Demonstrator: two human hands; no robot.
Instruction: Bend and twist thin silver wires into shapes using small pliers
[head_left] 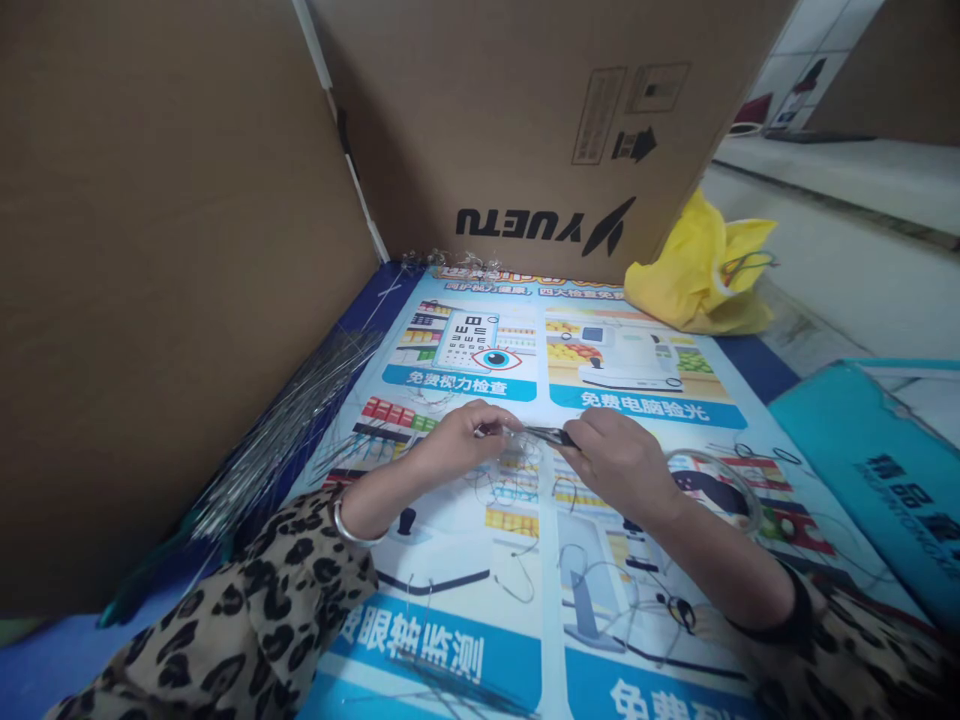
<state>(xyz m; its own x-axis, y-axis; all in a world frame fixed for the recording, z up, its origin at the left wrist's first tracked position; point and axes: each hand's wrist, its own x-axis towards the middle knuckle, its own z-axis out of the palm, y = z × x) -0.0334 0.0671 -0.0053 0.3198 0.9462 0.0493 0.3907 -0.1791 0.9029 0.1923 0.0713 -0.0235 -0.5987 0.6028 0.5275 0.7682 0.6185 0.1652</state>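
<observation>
My right hand is wrapped round a pair of pliers, whose narrow jaws point left toward my other hand. My left hand is pinched closed at the jaw tips on a thin wire that curls below the fingers. The exact shape of the wire is blurred, and its end is partly hidden by the fingertips. Both hands are above a printed poster sheet with pictures of an eye chart and machines. Several loose bent wires lie on the sheet beneath and around my hands.
A bundle of long straight wires lies at the left, beside a tall cardboard panel. Another cardboard panel stands at the back. A yellow bag is at the back right, and a teal box at the right. A wire coil lies near my right forearm.
</observation>
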